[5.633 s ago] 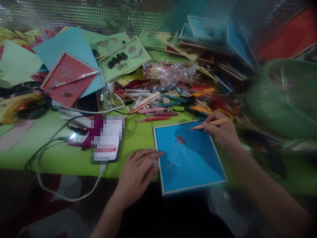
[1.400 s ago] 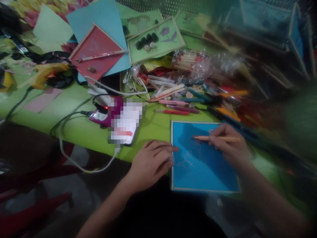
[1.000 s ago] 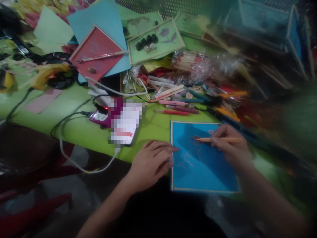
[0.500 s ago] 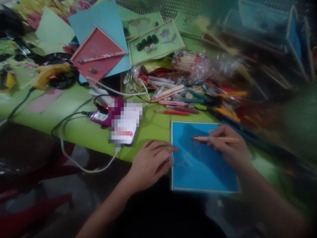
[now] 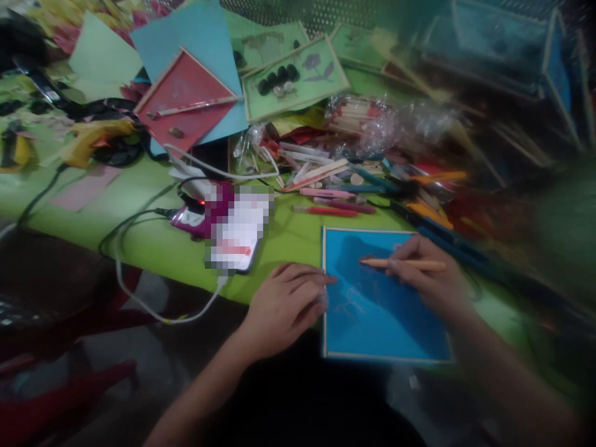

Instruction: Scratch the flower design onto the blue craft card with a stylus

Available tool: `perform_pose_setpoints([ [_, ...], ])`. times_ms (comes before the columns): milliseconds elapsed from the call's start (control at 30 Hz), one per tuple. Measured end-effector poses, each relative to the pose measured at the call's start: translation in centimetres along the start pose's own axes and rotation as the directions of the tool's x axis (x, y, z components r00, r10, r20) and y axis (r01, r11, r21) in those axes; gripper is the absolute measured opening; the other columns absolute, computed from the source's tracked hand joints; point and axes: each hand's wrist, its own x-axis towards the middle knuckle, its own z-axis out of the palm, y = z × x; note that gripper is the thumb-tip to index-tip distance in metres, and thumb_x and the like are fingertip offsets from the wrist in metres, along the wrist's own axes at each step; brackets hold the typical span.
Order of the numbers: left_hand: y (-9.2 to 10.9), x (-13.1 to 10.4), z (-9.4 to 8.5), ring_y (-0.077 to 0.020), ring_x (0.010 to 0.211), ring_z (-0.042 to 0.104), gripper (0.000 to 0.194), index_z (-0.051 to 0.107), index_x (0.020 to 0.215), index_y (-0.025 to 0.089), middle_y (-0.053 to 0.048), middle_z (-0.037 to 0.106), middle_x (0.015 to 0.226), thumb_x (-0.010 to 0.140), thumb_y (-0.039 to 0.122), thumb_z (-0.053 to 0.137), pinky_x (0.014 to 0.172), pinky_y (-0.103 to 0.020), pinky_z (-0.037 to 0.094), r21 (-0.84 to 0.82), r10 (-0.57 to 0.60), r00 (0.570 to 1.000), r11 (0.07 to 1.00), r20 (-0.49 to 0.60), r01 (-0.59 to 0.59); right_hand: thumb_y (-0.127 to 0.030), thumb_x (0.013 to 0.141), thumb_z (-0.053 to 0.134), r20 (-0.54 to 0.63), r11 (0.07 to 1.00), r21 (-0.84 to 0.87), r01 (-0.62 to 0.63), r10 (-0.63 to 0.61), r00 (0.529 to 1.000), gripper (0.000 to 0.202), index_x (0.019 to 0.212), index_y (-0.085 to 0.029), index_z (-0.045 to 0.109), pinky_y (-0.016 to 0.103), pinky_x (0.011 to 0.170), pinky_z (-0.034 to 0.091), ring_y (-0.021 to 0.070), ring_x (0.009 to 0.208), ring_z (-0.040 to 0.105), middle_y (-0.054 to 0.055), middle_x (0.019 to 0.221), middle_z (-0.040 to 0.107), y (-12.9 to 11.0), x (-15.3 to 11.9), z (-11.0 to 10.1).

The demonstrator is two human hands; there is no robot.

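A blue board (image 5: 391,329) with a thin pale wooden border lies on the green table in front of me. Faint reddish lines are drawn on its left and upper middle. My right hand (image 5: 421,273) pinches an orange pen (image 5: 379,263), held nearly level, its dark tip at the drawing near the top; blur hides whether it touches. Over the board's left border lie the bent fingers of my left hand (image 5: 291,298), close together, the index fingertip on the blue surface and the others at the edge.
Left of the board is a phone (image 5: 239,230) on a white cable, beside a purple power strip (image 5: 190,217). Several pens (image 5: 326,211) and sticks lie behind it. Farther back are a green framed picture (image 5: 298,81), a red panel (image 5: 186,99) and a yellow glue gun (image 5: 93,139).
My right hand and the orange pen have shifted very slightly left and down over the drawing. My left hand stays at the board's left border.
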Motion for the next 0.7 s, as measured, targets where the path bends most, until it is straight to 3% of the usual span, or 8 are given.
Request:
perform_pose_setpoints([
  [200, -0.05, -0.04, 0.1, -0.0212, 0.122, 0.07, 0.019, 0.063, 0.1, 0.023, 0.0, 0.079, 0.133, 0.111, 0.031, 0.051, 0.1, -0.041, 0.044, 0.009, 0.0, 1.0, 1.0, 0.001, 0.0, -0.036, 0.084, 0.083, 0.017, 1.0, 0.013, 0.0, 0.0, 1.0, 0.023, 0.076, -0.023, 0.066, 0.03, 0.06, 0.054, 0.0174, 0.061, 0.067, -0.001, 0.064, 0.068, -0.25, 0.07, 0.06],
  [367, -0.07, -0.11, 0.11, -0.0224, 0.122, 0.07, 0.02, 0.065, 0.101, 0.023, -0.002, 0.079, 0.133, 0.111, 0.032, 0.05, 0.099, -0.042, 0.045, 0.006, -0.011, 1.0, 1.0, 0.009, 0.011, -0.04, 0.085, 0.082, -0.013, 1.0, -0.021, -0.008, 0.008, 1.0, 0.024, 0.077, -0.023, 0.068, 0.031, 0.057, 0.054, 0.0183, 0.057, 0.066, 0.002, 0.064, 0.07, -0.4, 0.11, 0.15],
  [700, 0.07, 0.03, -0.05, -0.0213, 0.122, 0.071, 0.018, 0.064, 0.102, 0.023, 0.0, 0.08, 0.132, 0.111, 0.03, 0.051, 0.099, -0.041, 0.046, 0.002, -0.006, 1.0, 1.0, -0.005, 0.006, -0.034, 0.084, 0.079, -0.069, 0.997, -0.066, 0.044, -0.048, 0.996, 0.022, 0.072, -0.025, 0.063, 0.032, 0.065, 0.055, 0.0176, 0.062, 0.065, -0.001, 0.066, 0.066, -0.48, 0.3, 0.16],
])
